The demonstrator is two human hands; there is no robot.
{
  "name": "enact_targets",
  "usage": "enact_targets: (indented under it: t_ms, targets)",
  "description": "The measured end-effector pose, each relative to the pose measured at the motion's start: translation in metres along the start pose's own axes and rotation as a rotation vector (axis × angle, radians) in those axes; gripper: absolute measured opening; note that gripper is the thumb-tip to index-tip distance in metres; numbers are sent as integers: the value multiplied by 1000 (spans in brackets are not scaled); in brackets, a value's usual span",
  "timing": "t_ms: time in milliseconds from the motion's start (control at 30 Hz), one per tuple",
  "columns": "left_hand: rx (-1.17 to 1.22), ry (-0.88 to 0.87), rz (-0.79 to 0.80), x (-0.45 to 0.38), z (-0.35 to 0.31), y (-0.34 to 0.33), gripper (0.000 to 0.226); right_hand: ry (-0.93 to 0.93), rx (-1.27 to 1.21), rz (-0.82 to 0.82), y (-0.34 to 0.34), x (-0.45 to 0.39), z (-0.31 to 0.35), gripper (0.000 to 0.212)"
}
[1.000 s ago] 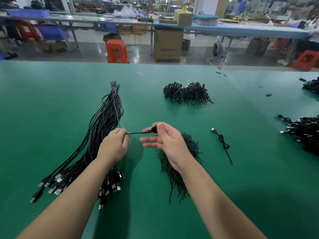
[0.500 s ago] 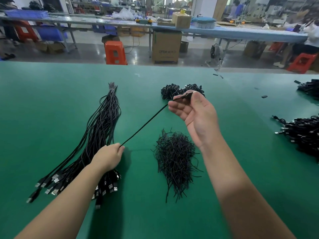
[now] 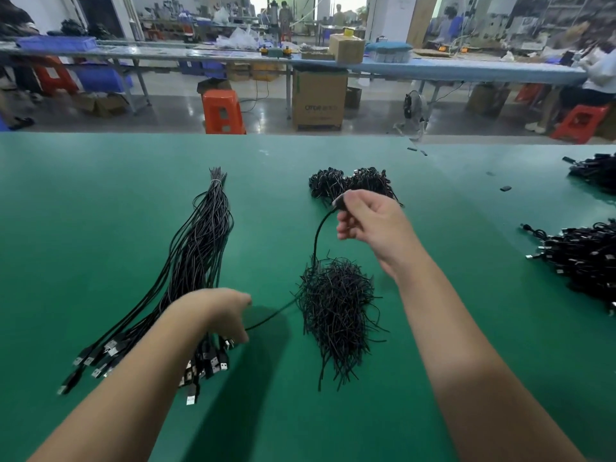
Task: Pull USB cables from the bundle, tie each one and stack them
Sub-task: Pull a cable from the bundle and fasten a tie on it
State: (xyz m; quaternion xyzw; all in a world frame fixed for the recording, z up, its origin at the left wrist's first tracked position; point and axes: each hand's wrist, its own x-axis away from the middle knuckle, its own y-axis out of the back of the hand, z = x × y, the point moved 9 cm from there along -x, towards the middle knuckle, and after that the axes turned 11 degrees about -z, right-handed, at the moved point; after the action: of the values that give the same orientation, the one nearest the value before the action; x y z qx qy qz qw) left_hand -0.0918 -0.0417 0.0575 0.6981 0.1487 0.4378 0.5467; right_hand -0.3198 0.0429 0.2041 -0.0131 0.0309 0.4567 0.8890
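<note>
A long bundle of black USB cables (image 3: 200,248) lies on the green table (image 3: 83,201), plugs fanned out near me at the lower left. My right hand (image 3: 370,225) pinches the plug end of one black cable (image 3: 316,235) raised above the table. That cable droops in a curve across a loose pile of black twist ties (image 3: 336,305) and runs to my left hand (image 3: 216,311). My left hand grips the cable over the bundle's plug end. A stack of tied cables (image 3: 353,183) sits behind my right hand.
More heaps of black cables (image 3: 580,258) lie at the table's right edge, another heap (image 3: 596,168) farther back. Small black bits (image 3: 505,188) dot the far right of the table. Beyond the far edge stand an orange stool (image 3: 221,111) and a cardboard box (image 3: 318,100).
My right hand drew the cable's plug end up and away to the right, then sank a little. The taut cable has gone slack and sags over the tie pile. My left hand moved down.
</note>
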Motion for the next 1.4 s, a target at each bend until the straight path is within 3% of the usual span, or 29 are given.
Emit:
enact_targets:
  t_ms: [67,167,233,400,633,733,833,967,1033,1167,1267,1400]
  targets:
    - [170,-80,-75,16,-17,38,85,41,141,53,-11,4,-1,19]
    - [464,-223,-382,38,-50,103,75,121,264,133,-30,12,0,21]
    - [466,-237,-530,48,-63,128,61,161,294,170,-39,18,2,21]
    - [586,-210,-441,42,-74,117,45,178,319,178,-45,22,3,20]
    - [584,-224,-492,34,-74,107,43,166,292,176,-44,21,-9,22]
    - [626,-234,-564,34,-70,111,44,163,252,148,-47,21,-11,27]
    - [862,-256,-668,39,-62,122,41,59,243,95,-48,19,-26,35]
    - [1038,-263,-941,54,-45,143,39,-76,182,201,-64,28,-46,47]
    - [1138,-237,-1007,59,-38,145,39,-67,108,233,-72,35,-45,42]
    - [1233,-241,-940,57,-38,142,43,55,172,187,-74,37,-39,34]
    - [1316,-269,-804,51,-39,133,49,119,143,219,-78,42,-32,36]
    - [1373,-284,-730,45,-39,126,45,80,80,228,-81,43,-37,35]
